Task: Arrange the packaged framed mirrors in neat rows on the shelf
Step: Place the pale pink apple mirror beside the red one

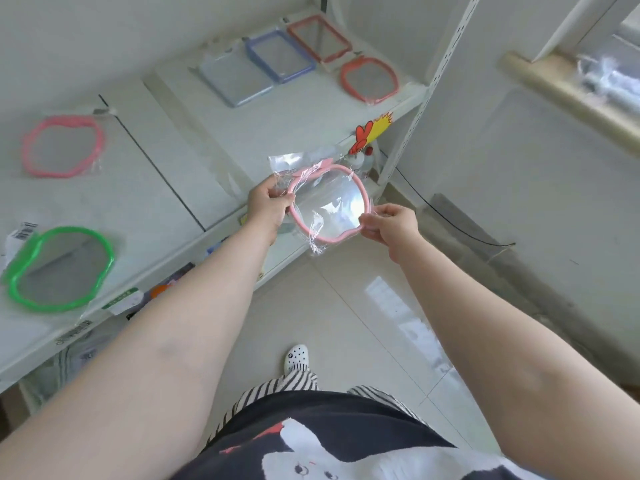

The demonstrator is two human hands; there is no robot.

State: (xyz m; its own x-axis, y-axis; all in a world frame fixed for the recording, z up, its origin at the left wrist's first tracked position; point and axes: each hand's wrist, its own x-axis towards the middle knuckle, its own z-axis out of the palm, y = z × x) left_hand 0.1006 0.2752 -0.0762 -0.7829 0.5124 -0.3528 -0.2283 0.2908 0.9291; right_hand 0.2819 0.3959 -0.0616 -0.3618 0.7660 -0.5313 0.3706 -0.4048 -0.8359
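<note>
I hold the pale pink mirror [329, 206] in its clear bag between my hands, above the floor just off the shelf's front edge; my left hand [268, 204] pinches its left rim, my right hand [391, 223] grips its right rim; the white shelf [166, 161] carries a green mirror [59, 268], a pink mirror [62, 145], two blue ones and two orange-red ones; pale tiled floor [363, 306] below.

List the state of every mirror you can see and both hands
Light pink mirror: bagged, held in the air off the shelf by both hands.
Left hand: shut on its left edge.
Right hand: pinching its right edge.
Green mirror: flat on shelf.
Pink mirror: flat on shelf.
Pale blue mirror: flat on shelf.
Blue mirror: flat, overlapping the pale blue one.
Red rectangular mirror: flat.
Red rounded mirror: flat.
</note>
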